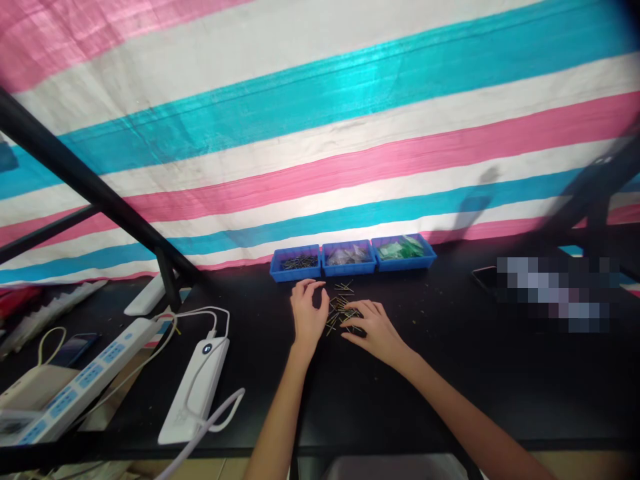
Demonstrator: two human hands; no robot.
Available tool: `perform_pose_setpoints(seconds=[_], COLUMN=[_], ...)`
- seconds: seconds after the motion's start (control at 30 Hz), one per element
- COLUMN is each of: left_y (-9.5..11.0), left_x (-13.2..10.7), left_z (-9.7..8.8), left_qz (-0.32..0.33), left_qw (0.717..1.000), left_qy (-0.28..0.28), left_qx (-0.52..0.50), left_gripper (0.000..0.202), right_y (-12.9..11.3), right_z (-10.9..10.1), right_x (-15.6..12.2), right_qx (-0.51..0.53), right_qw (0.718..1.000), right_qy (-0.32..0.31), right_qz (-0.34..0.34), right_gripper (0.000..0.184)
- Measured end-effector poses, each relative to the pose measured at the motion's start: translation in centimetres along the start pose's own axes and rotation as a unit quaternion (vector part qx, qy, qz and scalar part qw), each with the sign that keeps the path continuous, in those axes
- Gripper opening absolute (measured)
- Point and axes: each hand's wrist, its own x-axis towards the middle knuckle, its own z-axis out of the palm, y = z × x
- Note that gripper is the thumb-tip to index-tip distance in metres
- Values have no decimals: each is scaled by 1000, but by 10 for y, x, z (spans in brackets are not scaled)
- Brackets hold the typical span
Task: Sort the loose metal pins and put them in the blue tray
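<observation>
A loose pile of thin metal pins (337, 310) is being worked over by two bare hands on a black table (450, 387), just on the near side of three blue trays that are set in a row. The pile is bordered on the left by the left hand (309, 313), whose fingers are curved and held apart from the thumb, with a gap seen between them. The pile's right side is partly covered by the right hand (376, 328); its fingers are spread and lightly bent, and the thumb is held clear of them. No pin can be made out in a pinch, and whether any is touched by the fingertips cannot be told. Dark pins are held in the left tray (296, 275), clear packets in the middle tray (350, 269) and green packets in the right tray (406, 264). The step in hand is judged to be the handling of the loose pins within the pile. For the next move, a fine thumb-and-finger grip would be called for, since the pins are lying crossed over one another and neighbours could easily be dragged along. A white power bank (195, 393) is placed well to the left, apart from both hands.
</observation>
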Motion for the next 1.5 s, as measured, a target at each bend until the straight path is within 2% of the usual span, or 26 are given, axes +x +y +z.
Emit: perform_pose_setpoints(seconds=[0.2, 0.5, 0.83, 1.07, 1.27, 1.5], left_y=[-2, 3, 3, 2, 3, 2], left_x=[2, 0, -1, -1, -1, -1], left_z=[-1, -1, 1, 1, 1, 2], left_qz=[-3, 4, -6, -5, -3, 0], left_qw=[1000, 1000, 999, 999, 999, 999], left_qy=[2, -2, -3, -1, -4, -7], left_qx=[-4, -13, -42, -41, -42, -37], left_gripper=[16, 16, 15, 14, 14, 14], right_y=[3, 0, 2, 24, 24, 21], right_z=[-1, 1, 1, -18, -16, -14], right_x=[1, 1, 3, 3, 2, 3], right_qx=[-10, 5, 14, 18, 36, 10], right_qw=[999, 998, 996, 999, 999, 1000], right_qy=[28, 31, 55, 10, -28, 10], right_qz=[41, 50, 64, 31, 11, 26], right_gripper=[21, 4, 8, 18, 11, 10])
